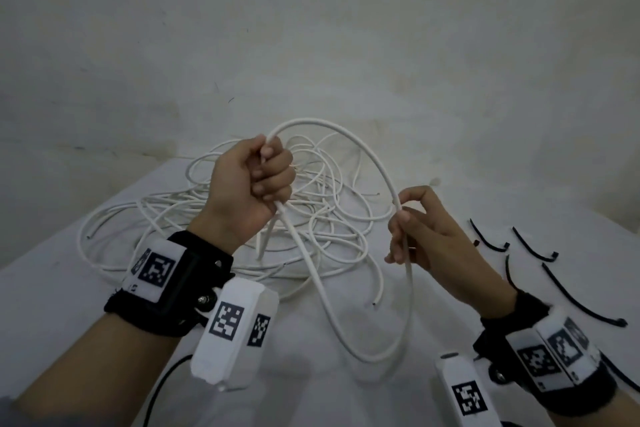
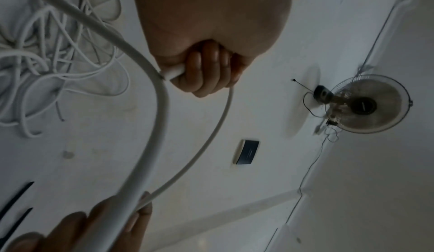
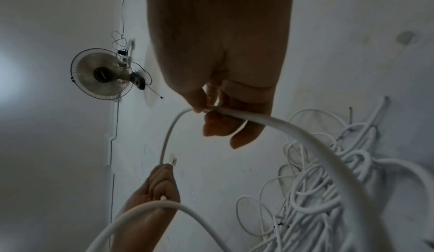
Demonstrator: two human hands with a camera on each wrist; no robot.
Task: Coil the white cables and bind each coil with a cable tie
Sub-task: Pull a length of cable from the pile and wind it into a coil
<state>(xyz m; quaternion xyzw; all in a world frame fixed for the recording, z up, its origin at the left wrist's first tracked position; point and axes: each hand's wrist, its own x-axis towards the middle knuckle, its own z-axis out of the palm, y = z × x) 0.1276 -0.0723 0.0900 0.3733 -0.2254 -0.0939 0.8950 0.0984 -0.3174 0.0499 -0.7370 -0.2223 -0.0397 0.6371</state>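
Note:
A thick white cable (image 1: 374, 163) arcs between my two hands above the table. My left hand (image 1: 258, 184) is raised as a fist and grips the cable near its end, with strands hanging below the fist. My right hand (image 1: 412, 225) pinches the same cable between thumb and fingers, and the cable drops from there into a loop (image 1: 367, 354) near the front. In the left wrist view the fingers (image 2: 206, 70) curl round the cable (image 2: 162, 107). In the right wrist view the thumb and fingers (image 3: 211, 111) pinch the cable (image 3: 281, 124). A tangled pile of white cables (image 1: 242, 218) lies behind.
Several black cable ties (image 1: 533, 246) lie on the white table (image 1: 69, 288) at the right. A plain white wall (image 1: 311, 45) stands close behind the pile. A wall fan (image 2: 366, 105) shows in the wrist views. A black cord (image 1: 162, 388) runs by my left forearm.

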